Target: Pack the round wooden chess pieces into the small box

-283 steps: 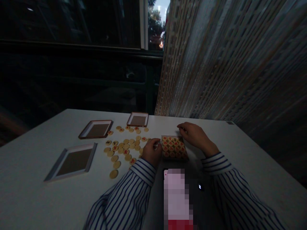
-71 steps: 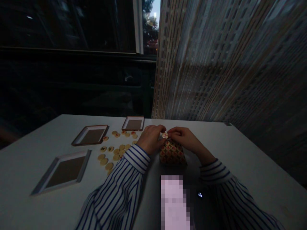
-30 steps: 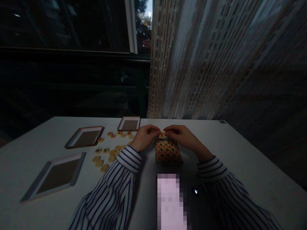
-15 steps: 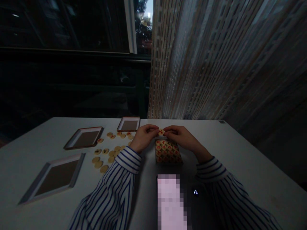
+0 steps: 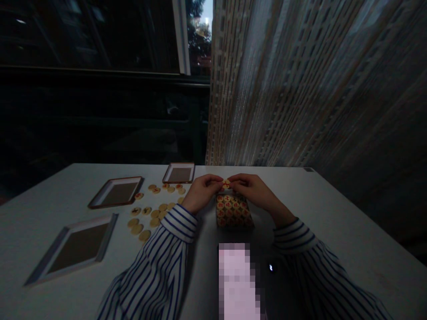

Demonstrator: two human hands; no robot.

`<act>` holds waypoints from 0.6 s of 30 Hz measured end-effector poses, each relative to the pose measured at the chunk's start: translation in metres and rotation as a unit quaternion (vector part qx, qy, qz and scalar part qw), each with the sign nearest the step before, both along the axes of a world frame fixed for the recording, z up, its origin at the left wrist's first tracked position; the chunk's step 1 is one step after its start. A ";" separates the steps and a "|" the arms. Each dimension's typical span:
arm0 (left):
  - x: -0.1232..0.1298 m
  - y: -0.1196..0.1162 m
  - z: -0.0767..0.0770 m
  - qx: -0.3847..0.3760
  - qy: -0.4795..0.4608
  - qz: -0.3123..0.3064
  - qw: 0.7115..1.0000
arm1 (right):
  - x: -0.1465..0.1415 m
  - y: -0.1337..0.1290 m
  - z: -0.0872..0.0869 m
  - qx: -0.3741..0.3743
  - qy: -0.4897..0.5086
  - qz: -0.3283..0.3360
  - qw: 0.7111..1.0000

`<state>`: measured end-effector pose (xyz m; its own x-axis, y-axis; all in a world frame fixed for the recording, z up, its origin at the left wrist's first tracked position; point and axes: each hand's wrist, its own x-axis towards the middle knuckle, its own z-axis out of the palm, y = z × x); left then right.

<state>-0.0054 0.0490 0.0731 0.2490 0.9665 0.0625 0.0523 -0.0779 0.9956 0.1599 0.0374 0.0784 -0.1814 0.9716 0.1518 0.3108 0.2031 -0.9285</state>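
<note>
Between the fingertips of my left hand (image 5: 203, 192) and my right hand (image 5: 249, 188) is a round Chinese chess piece (image 5: 226, 183) with a red character facing me. Both hands pinch it from opposite sides, just beyond the far edge of a small box (image 5: 234, 212). Rows of pieces with red characters, and at least one dark one, show on the box; whether they are real or printed I cannot tell. Loose chess pieces (image 5: 155, 214) lie to the left of my left forearm, some face up, others blank side up.
Three shallow trays or lids stand at the left: a pale one (image 5: 108, 244) in front, a brown-rimmed one (image 5: 142, 180) behind it, another (image 5: 178, 182) at the back. A phone-like pixelated screen (image 5: 236, 280) lies near me, beside a small light (image 5: 271, 267). Bead curtains hang beyond the table.
The held chess piece has turned between my fingers and shifted slightly to the right. My left hand has moved a little right with it; the loose pieces have stayed put.
</note>
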 end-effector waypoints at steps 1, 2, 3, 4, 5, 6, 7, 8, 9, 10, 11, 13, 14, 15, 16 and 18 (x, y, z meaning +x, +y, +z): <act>0.000 0.000 0.000 0.001 -0.001 0.000 1.000 | 0.000 0.000 0.000 0.001 -0.001 -0.001 1.000; 0.000 0.000 0.000 0.002 0.002 0.002 1.000 | 0.000 0.000 0.000 0.001 -0.002 -0.001 1.000; 0.000 0.000 0.000 0.003 0.007 0.006 1.000 | 0.000 0.000 0.000 0.001 -0.004 -0.002 1.000; 0.000 -0.001 0.001 0.004 0.013 0.012 1.000 | 0.001 0.000 0.000 0.001 -0.005 -0.002 1.000; 0.000 -0.001 0.001 0.005 0.020 0.017 1.000 | 0.001 0.000 0.000 0.002 -0.007 -0.003 1.000; 0.000 -0.002 0.002 0.007 0.024 0.021 0.999 | 0.001 0.000 -0.001 0.002 -0.008 -0.002 1.000; 0.000 -0.002 0.002 0.008 0.027 0.022 0.999 | 0.001 0.000 -0.001 0.002 -0.009 -0.001 1.000; 0.000 -0.002 0.002 0.009 0.030 0.023 0.999 | 0.002 0.000 -0.002 0.002 -0.010 0.000 1.000; 0.000 -0.002 0.002 0.008 0.032 0.023 0.999 | 0.002 0.001 -0.002 0.002 -0.010 0.001 1.000; 0.000 -0.002 0.002 0.007 0.032 0.022 0.999 | 0.002 0.001 -0.002 0.001 -0.011 0.002 1.000; 0.000 -0.001 0.002 0.007 0.033 0.020 0.999 | 0.002 0.001 -0.002 0.000 -0.012 0.003 1.000; 0.000 0.000 0.000 0.009 0.030 0.015 0.999 | 0.002 0.000 -0.002 -0.001 -0.016 0.001 1.000; 0.000 0.001 -0.001 0.010 0.027 0.011 1.000 | 0.002 0.000 -0.001 0.001 -0.018 0.001 1.000; 0.000 0.002 -0.002 0.012 0.023 0.008 1.000 | 0.002 0.000 -0.001 0.005 -0.021 0.000 1.000; 0.000 0.002 -0.003 0.014 0.019 0.005 1.000 | 0.002 0.000 -0.001 0.008 -0.023 0.001 1.000; -0.001 0.003 -0.005 0.014 0.011 -0.002 1.000 | 0.002 0.001 -0.001 0.011 -0.022 0.000 1.000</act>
<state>-0.0060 0.0524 0.0679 0.2540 0.9635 0.0842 0.0745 -0.1063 0.9915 0.1616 0.0382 0.0778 -0.1886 0.9681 0.1652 0.3509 0.2235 -0.9094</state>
